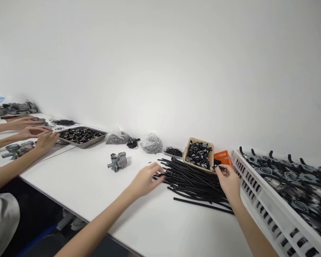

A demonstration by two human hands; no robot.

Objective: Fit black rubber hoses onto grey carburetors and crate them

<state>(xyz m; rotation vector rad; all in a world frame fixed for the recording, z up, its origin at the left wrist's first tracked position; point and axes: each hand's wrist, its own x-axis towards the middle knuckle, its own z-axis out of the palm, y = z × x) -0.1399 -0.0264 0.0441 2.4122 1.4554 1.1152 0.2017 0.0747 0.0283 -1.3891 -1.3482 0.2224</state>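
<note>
One small black part (220,167) sat pinched in your R hand (230,182), by the near R corner of the beige tub (198,166). Your L hand (145,181) was half-curled at the L ends of the black tubes (194,182); can't tell if it gripped one. For a clean pick, best was thumb + fingertip on a single tube, close to its end, w/ neighbours left flat; R pinch light, so the part didn't twist or slip. Tubes lay in a loose heap, R half of the white bench (101,185), btwn far & near edges. A metal body (118,162) stood apart, to their L. Along the far edge: clear bag (151,143), dish of rings (173,152), tub, orange basket (226,156). White crate (259,198), full, took the R end. Plain wall (160,71) behind; co-workers' hands (46,141) by the steel tray (92,142), far L.
</note>
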